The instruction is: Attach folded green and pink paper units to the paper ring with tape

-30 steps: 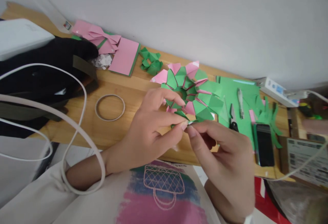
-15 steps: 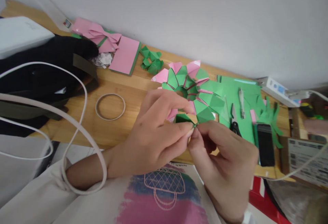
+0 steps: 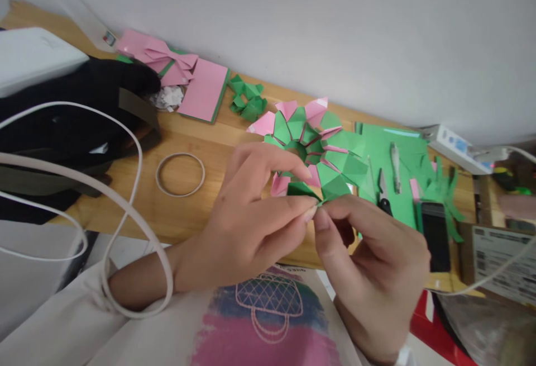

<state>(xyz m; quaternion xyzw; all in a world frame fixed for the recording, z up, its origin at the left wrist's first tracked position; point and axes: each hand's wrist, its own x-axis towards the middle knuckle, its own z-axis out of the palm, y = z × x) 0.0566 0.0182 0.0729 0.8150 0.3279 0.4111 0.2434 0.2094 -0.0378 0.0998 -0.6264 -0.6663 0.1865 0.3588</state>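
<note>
Between the fingertips of both hands is a small folded piece of green paper point(image 3: 302, 189), mostly covered by the fingers. My left hand point(image 3: 259, 220) pinches its left side with thumb and middle finger, the index finger raised above. From the right, my right hand point(image 3: 368, 254) pinches its other end between thumb and index finger. Just beyond the fingertips lies a ring of folded green and pink paper point(image 3: 347, 165), its petals fanned outward. Whether the held piece touches the ring I cannot tell.
Behind the ring sits a smaller green paper model point(image 3: 248, 99), beside a pink paper stack point(image 3: 204, 89). A tape roll point(image 3: 180, 175) lies left. At right are a utility knife point(image 3: 383, 193), green sheets point(image 3: 377, 137), a phone point(image 3: 435, 237) and a power strip point(image 3: 456, 148). White cables loop across the left.
My right hand has shifted slightly right and down, and a bit more of the green piece shows between the fingers. My left hand stays nearly in place, its index finger a little lower.
</note>
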